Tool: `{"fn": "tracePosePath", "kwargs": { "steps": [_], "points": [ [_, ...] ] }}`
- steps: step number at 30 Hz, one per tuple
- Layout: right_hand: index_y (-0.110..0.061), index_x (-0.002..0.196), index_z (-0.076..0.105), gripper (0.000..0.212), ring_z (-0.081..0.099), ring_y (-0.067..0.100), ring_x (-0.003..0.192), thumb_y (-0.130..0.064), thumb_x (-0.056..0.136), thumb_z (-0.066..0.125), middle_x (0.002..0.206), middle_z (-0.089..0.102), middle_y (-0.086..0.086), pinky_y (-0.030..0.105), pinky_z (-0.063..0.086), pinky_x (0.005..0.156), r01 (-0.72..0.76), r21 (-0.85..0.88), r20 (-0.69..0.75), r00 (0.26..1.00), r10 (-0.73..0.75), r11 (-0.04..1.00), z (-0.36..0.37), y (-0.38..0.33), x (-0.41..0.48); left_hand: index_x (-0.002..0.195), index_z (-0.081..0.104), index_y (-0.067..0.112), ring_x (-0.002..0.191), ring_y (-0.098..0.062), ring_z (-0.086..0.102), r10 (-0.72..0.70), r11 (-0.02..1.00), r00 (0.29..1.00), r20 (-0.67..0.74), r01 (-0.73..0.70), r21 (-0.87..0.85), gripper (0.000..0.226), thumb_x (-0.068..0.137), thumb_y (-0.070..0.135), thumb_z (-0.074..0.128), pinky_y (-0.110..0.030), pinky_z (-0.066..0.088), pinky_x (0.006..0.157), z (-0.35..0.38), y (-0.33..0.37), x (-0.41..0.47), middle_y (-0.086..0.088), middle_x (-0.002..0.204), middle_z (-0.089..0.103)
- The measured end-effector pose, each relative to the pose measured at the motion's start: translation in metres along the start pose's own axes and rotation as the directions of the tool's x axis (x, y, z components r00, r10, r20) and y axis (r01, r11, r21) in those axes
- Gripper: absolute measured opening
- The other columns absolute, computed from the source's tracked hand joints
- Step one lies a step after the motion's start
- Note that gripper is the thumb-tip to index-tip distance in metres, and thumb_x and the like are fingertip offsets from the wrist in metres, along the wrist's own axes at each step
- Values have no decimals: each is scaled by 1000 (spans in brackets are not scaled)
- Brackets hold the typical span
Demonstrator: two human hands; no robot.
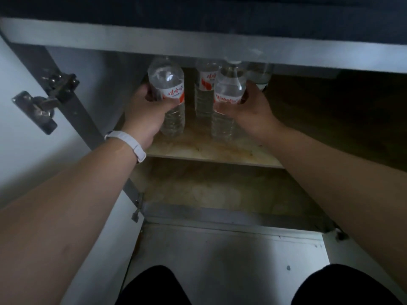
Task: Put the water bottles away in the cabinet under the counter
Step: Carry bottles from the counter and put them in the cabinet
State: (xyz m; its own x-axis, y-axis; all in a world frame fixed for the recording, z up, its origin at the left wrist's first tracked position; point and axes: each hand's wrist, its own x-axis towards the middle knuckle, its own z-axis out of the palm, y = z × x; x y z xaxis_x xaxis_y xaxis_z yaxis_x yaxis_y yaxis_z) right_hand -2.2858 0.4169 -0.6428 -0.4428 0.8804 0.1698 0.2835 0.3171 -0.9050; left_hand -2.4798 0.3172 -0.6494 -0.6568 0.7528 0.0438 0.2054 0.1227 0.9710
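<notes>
Both my arms reach into the open cabinet under the counter. My left hand (145, 113) grips a clear water bottle (169, 84) with a red and white label, standing on the wooden shelf (211, 153). My right hand (253, 111) grips a second water bottle (229, 91), also upright on the shelf. Behind and between them stands a third bottle (206, 93). A fourth bottle (259, 74) stands at the back right, partly hidden by the cabinet's top rail and my right hand.
The cabinet door (26, 119) stands open at the left with a metal hinge (44, 100). The grey top rail (198, 47) overhangs the bottle caps. Below the shelf lies a stained lower cabinet floor (209, 190). My knees (154, 287) are at the bottom.
</notes>
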Motion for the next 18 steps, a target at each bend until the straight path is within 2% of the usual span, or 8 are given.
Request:
{"fn": "tracePosePath", "kwargs": {
  "steps": [3,5,9,13,16,18],
  "points": [
    [-26,129,49,64,58,-2,105,-33,75,83,114,61,-17,14,49,83,9,17,-27,1000,-9,1000,3,5,5,138,59,27,116,-7,62,18,1000,1000,-8,-18,-1,59,84,31,81,-24,50,93,2,-7,2,12,131,67],
    [-27,129,49,62,58,-5,102,-33,76,82,113,61,-18,10,48,78,12,25,-38,999,-11,1000,4,9,7,138,58,27,115,-6,62,22,1000,999,-25,-22,3,58,85,33,80,-19,49,87,3,-9,4,12,130,67],
    [-26,134,47,65,59,2,112,-35,79,80,124,62,-13,13,48,83,-6,41,-35,999,8,999,5,16,9,138,57,29,118,-8,63,53,998,998,-43,-52,26,60,83,39,81,-33,50,103,3,-18,9,12,130,67],
    [-27,139,39,71,52,3,123,-33,81,78,134,55,-12,20,45,94,0,5,22,1000,0,1000,3,20,10,142,52,31,126,-11,59,76,996,997,-19,-75,43,65,84,41,79,-42,47,110,4,-24,9,12,137,63],
    [-27,141,38,73,50,1,122,-37,81,77,136,54,-13,20,43,96,-22,-42,74,997,25,999,0,27,4,146,45,33,131,-11,56,98,992,995,16,-99,81,68,86,39,78,-44,44,112,4,-25,0,14,141,59],
    [-26,142,39,73,49,0,119,-42,81,76,137,54,-12,18,41,93,-48,-73,101,993,55,996,-2,35,-2,148,42,34,133,-8,53,127,986,992,24,-129,104,70,87,37,77,-37,42,113,4,-27,-12,16,144,56]
  ]
}}
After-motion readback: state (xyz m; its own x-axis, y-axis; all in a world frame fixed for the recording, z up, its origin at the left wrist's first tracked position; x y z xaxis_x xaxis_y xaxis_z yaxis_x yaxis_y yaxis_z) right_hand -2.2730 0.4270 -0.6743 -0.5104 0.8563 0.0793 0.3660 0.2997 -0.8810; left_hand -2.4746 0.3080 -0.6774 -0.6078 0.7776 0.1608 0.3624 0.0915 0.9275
